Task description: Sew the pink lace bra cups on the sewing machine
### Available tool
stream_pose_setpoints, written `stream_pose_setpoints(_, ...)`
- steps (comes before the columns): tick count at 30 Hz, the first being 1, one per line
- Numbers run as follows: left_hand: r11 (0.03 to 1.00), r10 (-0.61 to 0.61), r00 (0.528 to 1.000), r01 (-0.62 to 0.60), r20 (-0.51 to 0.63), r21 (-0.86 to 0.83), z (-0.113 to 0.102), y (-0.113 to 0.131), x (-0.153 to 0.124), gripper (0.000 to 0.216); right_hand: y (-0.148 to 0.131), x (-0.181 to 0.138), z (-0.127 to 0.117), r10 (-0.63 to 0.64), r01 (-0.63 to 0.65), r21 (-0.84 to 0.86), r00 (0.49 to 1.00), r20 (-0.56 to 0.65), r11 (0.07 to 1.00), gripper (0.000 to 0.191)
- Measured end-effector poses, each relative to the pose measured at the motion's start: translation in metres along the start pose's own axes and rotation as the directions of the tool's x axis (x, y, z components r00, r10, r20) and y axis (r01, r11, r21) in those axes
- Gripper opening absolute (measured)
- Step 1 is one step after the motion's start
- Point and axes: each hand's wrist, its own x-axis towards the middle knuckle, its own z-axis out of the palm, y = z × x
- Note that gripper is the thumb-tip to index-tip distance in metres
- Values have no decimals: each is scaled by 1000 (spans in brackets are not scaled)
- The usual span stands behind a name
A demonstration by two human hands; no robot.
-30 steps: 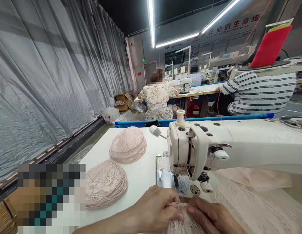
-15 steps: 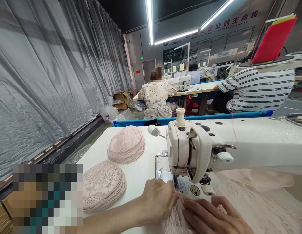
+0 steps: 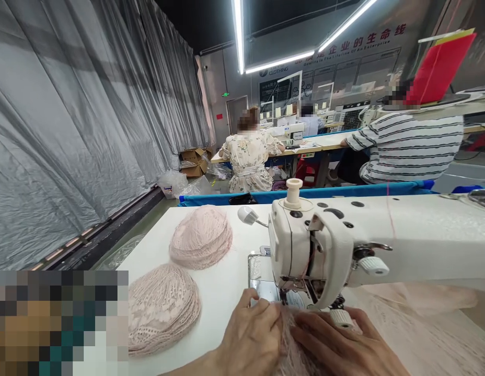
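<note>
My left hand [image 3: 252, 334] and my right hand [image 3: 336, 339] lie side by side on a piece of pale pink lace [image 3: 291, 355] at the near edge of the white table [image 3: 227, 277]. Both press the lace flat with fingers close together, right in front of the needle area of the white sewing machine [image 3: 324, 245]. The left fingertips touch the metal needle plate [image 3: 262, 284]. Much of the lace is hidden under my hands.
Two stacks of pink lace cups [image 3: 201, 237] [image 3: 162, 305] lie left of the machine. More pink lace [image 3: 423, 324] spreads under the machine arm at right. Beyond a blue rail [image 3: 344, 190], other people sit at sewing tables. Grey plastic sheeting [image 3: 78, 120] covers the left wall.
Both hands have slid the lace forward towards the needle, the left fingertips now reaching the needle plate. The view has shifted slightly closer to the machine.
</note>
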Motion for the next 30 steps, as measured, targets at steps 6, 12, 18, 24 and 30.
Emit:
stream_pose_setpoints(6,994,-104,994,102,33,48,15,-22,21,18,23,-1,-7,-61,109,-231,977,204,967,31)
stream_pose_setpoints(12,997,-73,997,74,24,-31,0,-15,14,12,4,-2,-13,-79,68,61,977,200,996,46)
stream_pose_setpoints(18,993,99,953,-115,-285,-40,-7,18,-11,27,-17,-10,-14,-25,-29,296,984,177,955,43)
stream_pose_setpoints(24,997,71,933,-60,-353,44,-1,24,-8,34,-14,-14,-23,-54,-33,296,959,279,955,34)
stream_pose_setpoints(30,998,59,918,-43,-392,49,-3,21,-7,31,-8,-13,-26,-37,-36,293,970,239,955,37)
